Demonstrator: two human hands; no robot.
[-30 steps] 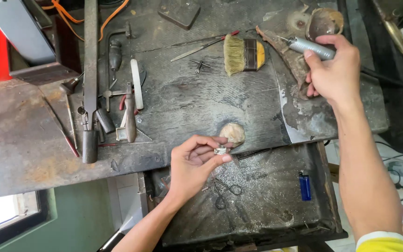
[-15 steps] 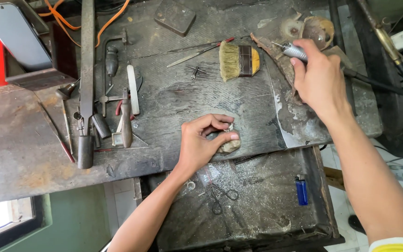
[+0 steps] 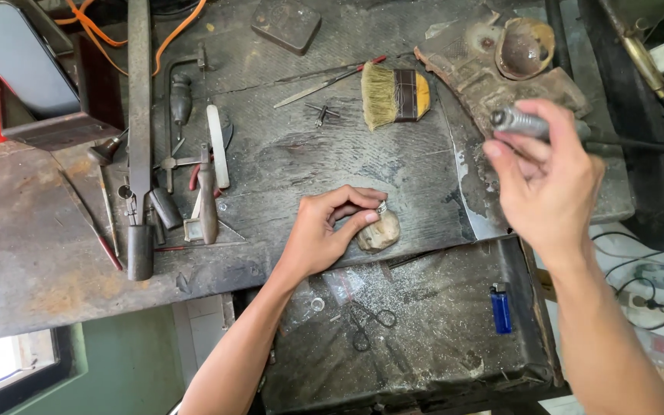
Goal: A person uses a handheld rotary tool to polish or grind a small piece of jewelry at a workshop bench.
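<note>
Head view, looking down on a dark, worn tabletop (image 3: 286, 169).

My left hand (image 3: 320, 238) rests at the front edge of the tabletop. Its grip is closed: thumb and forefinger pinch a small silver ring (image 3: 382, 207) and press it onto a rounded tan block (image 3: 379, 230), which lies on the tabletop just under the fingertips. Ring touches block; whether it is clamped there or only steadied I cannot tell.

My right hand (image 3: 551, 173) is raised, well apart from the ring, to the right. Its grip is wrapped tight around a grey metal handpiece (image 3: 528, 123) with a dark cable (image 3: 639, 144) running off to the right edge. Its tip points left; the bit itself is too small to make out.

Judgement: the step in hand is bringing tool to work, with the ring seated and the tool not yet on it. The next move calls for a steady descent of the handpiece toward the ring, tip kept clear of the left fingertips, pinch held firm so the ring does not skid off the block.

Nearby: flat brush (image 3: 395, 94) behind the left hand, blue lighter (image 3: 501, 309) and small scissors (image 3: 364, 326) in the lower tray (image 3: 439, 361).
</note>
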